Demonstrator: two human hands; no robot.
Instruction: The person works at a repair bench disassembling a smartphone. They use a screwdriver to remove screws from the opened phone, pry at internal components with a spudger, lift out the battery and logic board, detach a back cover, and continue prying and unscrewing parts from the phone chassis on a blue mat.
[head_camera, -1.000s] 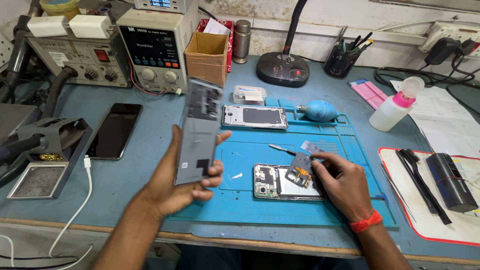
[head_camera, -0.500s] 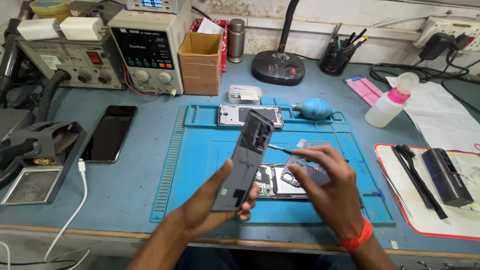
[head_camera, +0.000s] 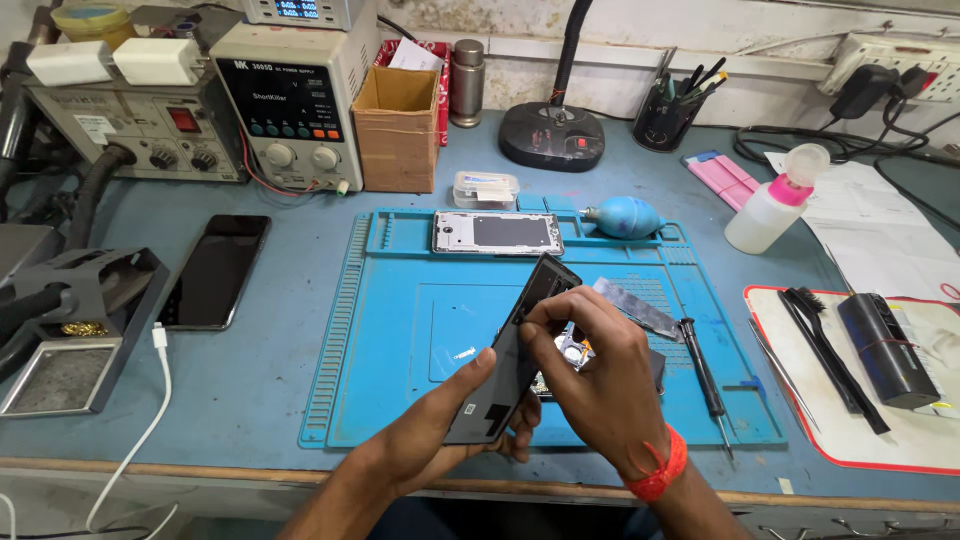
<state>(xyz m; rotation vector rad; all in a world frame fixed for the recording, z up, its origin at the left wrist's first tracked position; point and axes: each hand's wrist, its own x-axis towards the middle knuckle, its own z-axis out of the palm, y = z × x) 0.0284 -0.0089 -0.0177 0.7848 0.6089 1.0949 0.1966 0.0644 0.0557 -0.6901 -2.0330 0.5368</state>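
While tilted on edge above the blue mat (head_camera: 400, 400):
Panel: dark phone panel (head_camera: 515, 355), raised for access.
Left hand (head_camera: 455, 420): cradles its lower end.
Right hand (head_camera: 600, 375): pinches its upper edge.

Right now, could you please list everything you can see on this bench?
dark phone panel: 1, black, held tilted above the mat
work mat: 1, blue, bench centre
phone frame: 1, silver, mat's far edge
screwdriver: 1, black, mat's right
air blower: 1, blue, mat's far right
black phone: 1, left of mat
cardboard box: 1, brown, rear
squeeze bottle: 1, white, pink collar, right
left hand: grips panel from below
right hand: fingers on panel's edge
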